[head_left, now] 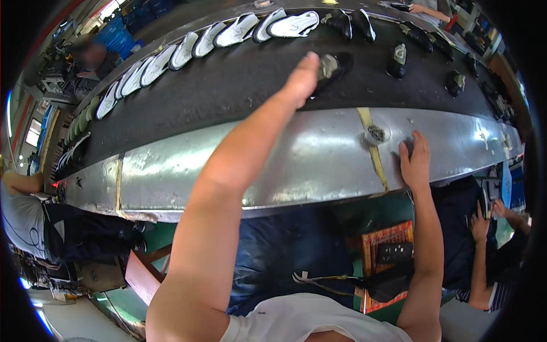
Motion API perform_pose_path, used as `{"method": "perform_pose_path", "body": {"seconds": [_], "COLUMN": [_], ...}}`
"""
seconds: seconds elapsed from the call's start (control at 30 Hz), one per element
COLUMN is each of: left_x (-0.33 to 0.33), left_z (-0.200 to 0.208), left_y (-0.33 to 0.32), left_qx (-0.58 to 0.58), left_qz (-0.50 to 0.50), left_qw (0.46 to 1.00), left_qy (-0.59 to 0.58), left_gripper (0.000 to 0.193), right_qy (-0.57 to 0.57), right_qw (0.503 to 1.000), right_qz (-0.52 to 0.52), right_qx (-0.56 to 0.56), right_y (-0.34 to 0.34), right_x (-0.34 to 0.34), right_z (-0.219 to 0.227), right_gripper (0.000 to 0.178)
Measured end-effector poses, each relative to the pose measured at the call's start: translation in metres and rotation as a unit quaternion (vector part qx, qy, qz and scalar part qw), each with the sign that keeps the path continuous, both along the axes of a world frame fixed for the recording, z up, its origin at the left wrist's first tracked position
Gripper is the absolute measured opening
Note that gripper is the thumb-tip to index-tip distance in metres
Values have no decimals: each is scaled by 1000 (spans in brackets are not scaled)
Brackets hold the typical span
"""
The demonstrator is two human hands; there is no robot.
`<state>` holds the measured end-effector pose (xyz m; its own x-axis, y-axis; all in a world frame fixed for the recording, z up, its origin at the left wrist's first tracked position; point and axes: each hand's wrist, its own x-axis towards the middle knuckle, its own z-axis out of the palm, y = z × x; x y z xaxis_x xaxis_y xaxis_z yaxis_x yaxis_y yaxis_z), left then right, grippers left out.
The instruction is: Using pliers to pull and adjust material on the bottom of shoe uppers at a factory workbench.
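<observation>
My left hand (303,81) reaches out over the dark belt (228,91), its fingers closed against a black shoe (341,64) with a greyish-green patch. The fingers on the shoe's side are mostly hidden. My right hand (416,159) lies open on the bare metal ledge (319,165), fingers and thumb apart, holding nothing. Beside it, on a yellowish strip (377,166), stands a small clear cup (374,135) filled with small dark bits. Past the left hand, another black shoe (397,60) sits on the belt.
White shoe uppers (236,29) line the belt's far edge. More black shoes (419,35) stand at the far right. Co-workers are at the left (28,219), the right (481,233) and the far side (428,11). An orange patterned mat (373,242) lies below the ledge.
</observation>
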<state>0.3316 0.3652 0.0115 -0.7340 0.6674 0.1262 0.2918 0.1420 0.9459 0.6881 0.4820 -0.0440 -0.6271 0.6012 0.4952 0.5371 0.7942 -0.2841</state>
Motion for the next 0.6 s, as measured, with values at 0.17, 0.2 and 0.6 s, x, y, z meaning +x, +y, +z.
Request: {"method": "perform_pose_path", "body": {"seconds": [0.17, 0.2, 0.6], "left_x": [-50, -45, -427], "left_z": [-43, -31, -74], "left_y": [55, 46, -55], "left_qx": [58, 92, -271], "left_qz": [-29, -51, 369], "left_qw": [997, 993, 863], "left_qy": [-36, -59, 213], "left_gripper": [68, 68, 100], "right_qy": [14, 15, -25], "right_qw": [1000, 999, 995], "right_qz": [9, 0, -19], "right_qx": [-19, -30, -96], "right_y": [1, 2, -2], "right_x": [-1, 2, -7], "right_z": [3, 1, 16], "right_gripper": [48, 46, 44]}}
